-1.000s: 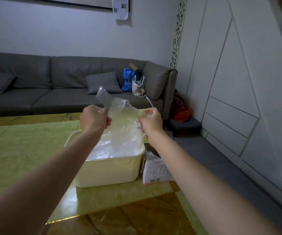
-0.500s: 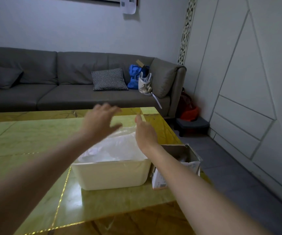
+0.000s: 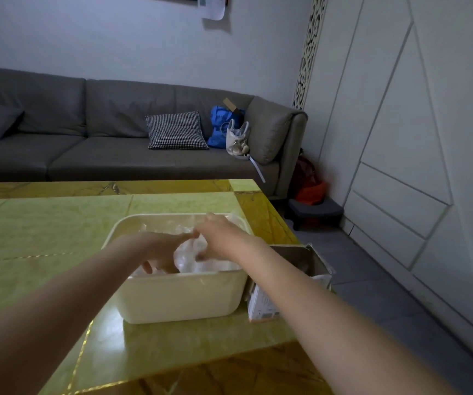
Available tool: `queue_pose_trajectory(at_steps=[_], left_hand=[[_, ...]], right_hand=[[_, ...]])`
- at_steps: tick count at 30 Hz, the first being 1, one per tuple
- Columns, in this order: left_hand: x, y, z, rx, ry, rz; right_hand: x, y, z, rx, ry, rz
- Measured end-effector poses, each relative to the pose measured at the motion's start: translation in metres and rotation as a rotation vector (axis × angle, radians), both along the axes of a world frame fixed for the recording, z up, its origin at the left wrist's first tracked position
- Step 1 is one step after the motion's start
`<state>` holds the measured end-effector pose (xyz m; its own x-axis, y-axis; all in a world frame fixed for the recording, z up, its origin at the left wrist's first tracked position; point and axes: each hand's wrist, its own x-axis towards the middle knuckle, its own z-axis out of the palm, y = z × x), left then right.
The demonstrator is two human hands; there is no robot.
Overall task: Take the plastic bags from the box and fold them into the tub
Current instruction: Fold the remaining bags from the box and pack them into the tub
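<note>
Both hands, left and right, press clear plastic bags into the tub, fingers spread, apparently gripping nothing. Next: reach the cardboard box at the bench's right edge.

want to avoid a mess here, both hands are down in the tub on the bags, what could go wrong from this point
The box sits at the table's right edge beside the tub, under the right forearm; a nudge could tip it off. The plastic bags pile near the rim and may spring back up once the left hand and right hand lift.
</note>
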<state>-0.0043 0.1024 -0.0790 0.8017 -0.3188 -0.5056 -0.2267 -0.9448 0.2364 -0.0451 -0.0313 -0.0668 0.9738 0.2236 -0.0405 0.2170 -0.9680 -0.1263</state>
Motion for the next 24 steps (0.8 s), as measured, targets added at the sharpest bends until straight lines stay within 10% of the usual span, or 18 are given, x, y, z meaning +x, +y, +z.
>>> queue_pose_trajectory(at_steps=[4, 13, 18, 24], left_hand=[[0.002, 0.009, -0.008, -0.027, 0.102, 0.144], [-0.017, 0.025, 0.042, -0.470, -0.126, 0.259], [-0.039, -0.025, 0.055, -0.605, -0.249, 0.007], [-0.061, -0.077, 0.041, -0.321, -0.273, -0.436]], right_hand=[[0.009, -0.003, -0.017, -0.134, 0.361, -0.155], [-0.014, -0.020, 0.014, 0.087, -0.039, -0.115], [-0.032, -0.063, 0.042, 0.129, -0.193, -0.277], [-0.059, -0.093, 0.021, 0.103, 0.320, -0.354]])
